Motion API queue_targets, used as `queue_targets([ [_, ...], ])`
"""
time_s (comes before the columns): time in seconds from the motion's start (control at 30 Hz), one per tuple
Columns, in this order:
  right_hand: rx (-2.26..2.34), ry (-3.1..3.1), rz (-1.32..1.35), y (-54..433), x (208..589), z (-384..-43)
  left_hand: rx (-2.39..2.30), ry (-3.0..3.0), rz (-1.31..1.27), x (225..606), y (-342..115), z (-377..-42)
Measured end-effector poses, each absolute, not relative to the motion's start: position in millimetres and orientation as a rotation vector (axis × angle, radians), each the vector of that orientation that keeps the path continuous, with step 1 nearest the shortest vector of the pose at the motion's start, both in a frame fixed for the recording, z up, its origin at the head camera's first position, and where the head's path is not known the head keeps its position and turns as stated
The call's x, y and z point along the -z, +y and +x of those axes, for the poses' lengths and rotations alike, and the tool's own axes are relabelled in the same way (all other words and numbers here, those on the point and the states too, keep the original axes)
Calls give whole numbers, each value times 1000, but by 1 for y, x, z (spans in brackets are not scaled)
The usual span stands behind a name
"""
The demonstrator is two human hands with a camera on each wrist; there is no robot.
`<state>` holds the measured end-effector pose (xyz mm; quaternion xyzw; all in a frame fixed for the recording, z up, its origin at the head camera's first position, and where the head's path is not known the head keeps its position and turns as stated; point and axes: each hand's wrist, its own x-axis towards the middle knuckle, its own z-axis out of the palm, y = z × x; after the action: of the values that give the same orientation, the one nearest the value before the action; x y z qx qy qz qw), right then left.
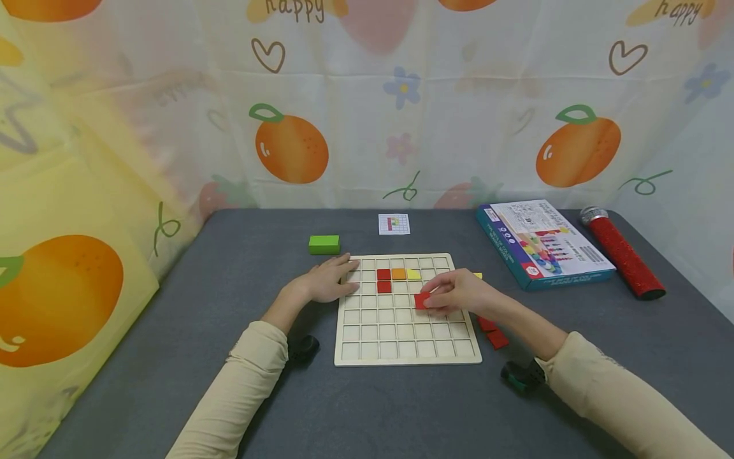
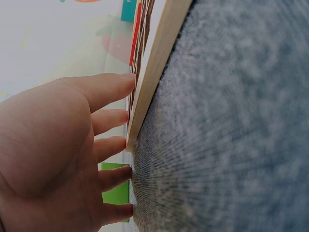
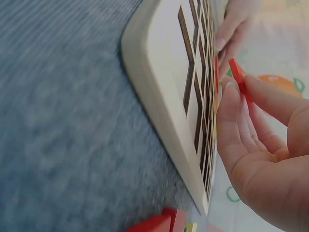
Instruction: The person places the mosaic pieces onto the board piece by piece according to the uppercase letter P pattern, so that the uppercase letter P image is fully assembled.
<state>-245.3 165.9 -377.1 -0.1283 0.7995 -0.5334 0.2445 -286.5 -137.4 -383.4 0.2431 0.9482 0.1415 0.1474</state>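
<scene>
My right hand [image 1: 459, 292] pinches a red square tile [image 1: 421, 301] between thumb and fingers, over the right half of a wooden grid board [image 1: 408, 364]. In the right wrist view the tile [image 3: 240, 79] is held on edge above the cells. My left hand [image 1: 329, 279] rests at the board's left edge, fingers spread and fairly straight; the left wrist view shows its thumb and fingertips at the rim. On the board sit two red tiles [image 1: 383, 287], one above the other, with an orange tile [image 1: 398, 274] and a yellow tile [image 1: 413, 274] in line with the upper one.
Loose red tiles [image 1: 497, 339] lie right of the board, with a bit of yellow [image 1: 478, 275] farther back. Behind the board are a green block [image 1: 324, 245] and a small pattern card [image 1: 394, 224]. A game box [image 1: 545, 245] and red microphone [image 1: 622, 252] occupy the back right.
</scene>
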Motion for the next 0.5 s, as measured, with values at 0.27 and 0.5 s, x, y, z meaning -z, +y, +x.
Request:
queue_targets([
  [0.27, 1428, 2208, -325, 151, 377, -246, -393, 2726, 685, 383, -137, -287],
  [0.5, 1437, 2178, -356, 141, 380, -247, -400, 2729, 696, 381, -137, -285],
])
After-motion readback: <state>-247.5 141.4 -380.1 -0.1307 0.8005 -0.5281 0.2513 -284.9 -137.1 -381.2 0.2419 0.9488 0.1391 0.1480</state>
